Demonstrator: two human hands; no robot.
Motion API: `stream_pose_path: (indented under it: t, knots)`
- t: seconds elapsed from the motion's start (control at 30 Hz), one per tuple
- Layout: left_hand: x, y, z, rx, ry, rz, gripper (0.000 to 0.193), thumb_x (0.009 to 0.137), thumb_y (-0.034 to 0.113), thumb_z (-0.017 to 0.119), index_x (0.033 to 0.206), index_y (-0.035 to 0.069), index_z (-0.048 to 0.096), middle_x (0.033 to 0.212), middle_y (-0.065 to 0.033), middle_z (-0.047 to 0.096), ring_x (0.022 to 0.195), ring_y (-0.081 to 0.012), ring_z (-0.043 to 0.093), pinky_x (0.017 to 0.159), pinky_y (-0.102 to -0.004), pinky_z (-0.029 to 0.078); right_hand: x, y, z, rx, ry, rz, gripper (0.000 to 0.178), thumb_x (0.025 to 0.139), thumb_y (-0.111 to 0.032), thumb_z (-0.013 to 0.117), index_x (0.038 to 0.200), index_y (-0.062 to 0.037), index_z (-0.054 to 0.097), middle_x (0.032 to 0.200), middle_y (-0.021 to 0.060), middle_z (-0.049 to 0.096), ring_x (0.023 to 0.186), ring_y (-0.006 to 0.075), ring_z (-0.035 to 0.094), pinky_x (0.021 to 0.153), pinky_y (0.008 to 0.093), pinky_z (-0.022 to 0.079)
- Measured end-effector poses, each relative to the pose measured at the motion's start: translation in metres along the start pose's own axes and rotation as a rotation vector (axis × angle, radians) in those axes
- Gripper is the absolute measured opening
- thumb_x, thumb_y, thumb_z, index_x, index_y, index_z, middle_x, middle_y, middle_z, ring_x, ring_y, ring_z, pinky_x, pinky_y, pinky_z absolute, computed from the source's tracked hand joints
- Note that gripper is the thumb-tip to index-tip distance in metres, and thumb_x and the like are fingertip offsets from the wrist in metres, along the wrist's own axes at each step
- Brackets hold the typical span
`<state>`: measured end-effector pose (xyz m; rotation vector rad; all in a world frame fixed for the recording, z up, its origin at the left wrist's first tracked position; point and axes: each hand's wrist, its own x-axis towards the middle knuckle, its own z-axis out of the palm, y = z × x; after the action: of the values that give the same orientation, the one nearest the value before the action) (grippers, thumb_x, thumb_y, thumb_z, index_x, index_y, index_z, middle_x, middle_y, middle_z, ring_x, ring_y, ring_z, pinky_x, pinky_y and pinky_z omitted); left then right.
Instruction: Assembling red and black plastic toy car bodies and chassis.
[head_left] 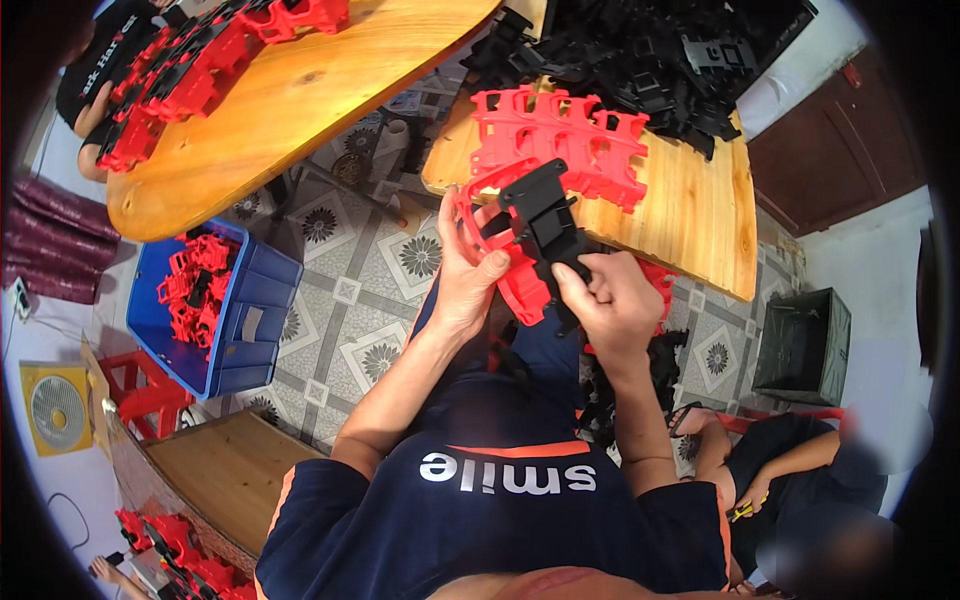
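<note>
My left hand (468, 270) grips a red plastic frame part (520, 285) by its left side, held up in front of my chest. A black plastic clip part (545, 215) sits against the red frame, and my right hand (610, 300) pinches its lower end. Just beyond my hands, a stack of red frame parts (560, 140) lies on a wooden table (700, 220). A heap of black plastic parts (640, 60) covers the far end of that table.
A second wooden table (290, 100) at upper left carries assembled red and black parts (190, 70). A blue crate (250, 310) of red parts stands on the tiled floor at left. A black bin (805, 345) is at right. Another person (800, 480) sits at lower right.
</note>
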<state>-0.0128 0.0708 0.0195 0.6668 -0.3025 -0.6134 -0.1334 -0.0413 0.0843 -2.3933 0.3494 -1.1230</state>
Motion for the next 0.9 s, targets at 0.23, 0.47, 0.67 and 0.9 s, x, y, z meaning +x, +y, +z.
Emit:
stream_pose_path:
  t: [0.23,0.47,0.67,0.9]
  knots:
    - [-0.004,0.006,-0.003,0.076,-0.043,0.074,0.111,0.073,0.035,0.085,0.154,0.021,0.01,0.149,-0.0096,0.036,0.135,-0.0225,0.04,0.11,-0.0417,0.037,-0.005,-0.011,0.032,-0.029,0.005,-0.03,0.028,0.07,-0.012,0.084,0.082,-0.0019,0.061,0.065,0.0058,0.055,0.05,0.0164,0.055,0.044,0.0297,0.043]
    - [-0.007,0.013,-0.005,0.122,-0.022,0.064,0.107,0.078,0.027,0.081,0.155,0.021,0.008,0.149,-0.0098,0.034,0.135,-0.0239,0.039,0.111,-0.0416,0.036,-0.006,-0.003,0.032,-0.012,-0.071,-0.113,0.026,0.072,-0.016,0.083,0.081,-0.003,0.062,0.066,0.0063,0.057,0.052,0.018,0.056,0.047,0.0316,0.044]
    - [-0.013,0.018,0.004,0.091,-0.115,-0.027,0.093,0.092,0.018,0.063,0.155,0.014,-0.005,0.148,-0.0172,0.032,0.133,-0.026,0.042,0.11,-0.0393,0.035,0.037,0.017,0.061,0.46,0.043,0.236,0.028,0.082,-0.019,0.076,0.098,0.0002,0.064,0.082,0.01,0.062,0.074,0.0207,0.062,0.063,0.0304,0.048]
    - [0.027,0.009,0.0,0.208,0.044,0.001,0.04,0.101,0.027,0.05,0.134,0.009,0.039,0.124,-0.0063,0.052,0.114,-0.0149,0.052,0.099,-0.0326,0.045,0.075,0.03,0.071,0.5,-0.433,0.097,0.035,0.093,-0.009,0.064,0.123,0.0046,0.056,0.122,0.0106,0.059,0.108,0.0143,0.057,0.091,0.0256,0.046]
